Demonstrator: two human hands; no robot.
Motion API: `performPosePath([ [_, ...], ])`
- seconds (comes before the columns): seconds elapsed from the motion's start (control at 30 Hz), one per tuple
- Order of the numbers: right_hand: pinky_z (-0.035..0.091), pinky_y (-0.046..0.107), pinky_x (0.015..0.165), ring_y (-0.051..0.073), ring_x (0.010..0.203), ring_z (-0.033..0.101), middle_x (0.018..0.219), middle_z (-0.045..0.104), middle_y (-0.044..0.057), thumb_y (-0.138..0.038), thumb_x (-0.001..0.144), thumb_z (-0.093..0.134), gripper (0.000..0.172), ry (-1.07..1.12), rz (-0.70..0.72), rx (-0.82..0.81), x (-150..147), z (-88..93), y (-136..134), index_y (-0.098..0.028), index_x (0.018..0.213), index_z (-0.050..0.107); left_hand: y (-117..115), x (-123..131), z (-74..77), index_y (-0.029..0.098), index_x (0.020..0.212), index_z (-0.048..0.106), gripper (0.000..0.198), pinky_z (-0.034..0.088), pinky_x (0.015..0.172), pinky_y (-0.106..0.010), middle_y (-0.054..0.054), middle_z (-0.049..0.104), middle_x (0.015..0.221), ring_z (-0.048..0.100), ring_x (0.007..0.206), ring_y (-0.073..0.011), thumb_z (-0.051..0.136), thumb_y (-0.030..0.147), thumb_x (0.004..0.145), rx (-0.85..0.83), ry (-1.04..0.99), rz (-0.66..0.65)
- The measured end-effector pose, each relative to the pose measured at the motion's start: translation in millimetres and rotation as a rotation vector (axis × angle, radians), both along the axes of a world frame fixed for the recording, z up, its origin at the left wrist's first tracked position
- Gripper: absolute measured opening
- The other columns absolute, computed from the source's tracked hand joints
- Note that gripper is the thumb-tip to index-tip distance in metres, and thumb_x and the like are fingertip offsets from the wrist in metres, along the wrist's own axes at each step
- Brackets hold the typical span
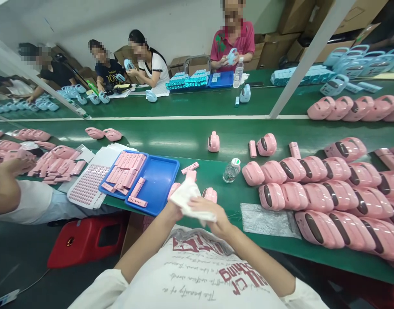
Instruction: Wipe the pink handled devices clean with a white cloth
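Note:
My right hand [212,214] presses a bunched white cloth [187,197], fingers closed over its edge. Under the cloth, my left hand [173,209] grips a pink plastic piece [190,175] whose top end sticks out; most of that hand's fingers are hidden. Just beyond my right hand sits a pink rounded housing [210,195] on the green bench. A slim pink bar [190,168] lies past the cloth. Left of my hands, a blue tray [163,180] holds a couple of pink bars, beside another blue tray [104,185] stacked with more.
Rows of pink housings [316,195] fill the bench's right side, near a bubble-wrap sheet [269,219]. A plastic bottle [231,171] stands ahead. A co-worker's arm [6,184] is at left, by a red stool [87,240]. Several people sit across, handling blue housings [232,56].

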State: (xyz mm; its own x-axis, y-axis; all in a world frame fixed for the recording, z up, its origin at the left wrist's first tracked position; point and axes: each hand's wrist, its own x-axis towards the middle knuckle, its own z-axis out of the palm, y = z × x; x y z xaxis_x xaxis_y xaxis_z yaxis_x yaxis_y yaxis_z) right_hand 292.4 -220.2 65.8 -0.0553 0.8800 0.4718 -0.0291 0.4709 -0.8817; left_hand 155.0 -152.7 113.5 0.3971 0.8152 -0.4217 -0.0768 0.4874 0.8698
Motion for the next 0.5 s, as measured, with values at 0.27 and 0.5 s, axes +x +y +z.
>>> performPosePath([
  [0.27, 0.057, 0.033, 0.077, 0.023, 0.089, 0.070, 0.086, 0.074, 0.007, -0.070, 0.070, 0.063, 0.061, 0.644, -0.787, -0.665, 6.2, 4.8, 35.9, -0.015, 0.094, 0.068, 23.9, -18.2, 10.0, 0.015, 0.104, 0.063, 0.038, 0.039, 0.039, -0.018, 0.000, 0.061, 0.065, 0.055, 0.047, -0.0104, 0.060, 0.048, 0.086, -0.312, -0.242, 0.131],
  [0.5, 0.037, 0.051, 0.110, 0.030, 0.135, 0.044, 0.131, 0.061, 0.015, -0.044, 0.093, 0.040, 0.048, -0.273, -0.364, -0.112, -74.6, 9.0, 60.6, -0.016, 0.125, 0.061, 47.2, -45.6, -9.9, 0.011, 0.093, 0.068, 0.031, 0.048, 0.056, -0.023, -0.004, 0.066, 0.067, 0.061, 0.057, -0.0134, 0.060, 0.041, 0.088, -0.413, -0.260, 0.152],
])
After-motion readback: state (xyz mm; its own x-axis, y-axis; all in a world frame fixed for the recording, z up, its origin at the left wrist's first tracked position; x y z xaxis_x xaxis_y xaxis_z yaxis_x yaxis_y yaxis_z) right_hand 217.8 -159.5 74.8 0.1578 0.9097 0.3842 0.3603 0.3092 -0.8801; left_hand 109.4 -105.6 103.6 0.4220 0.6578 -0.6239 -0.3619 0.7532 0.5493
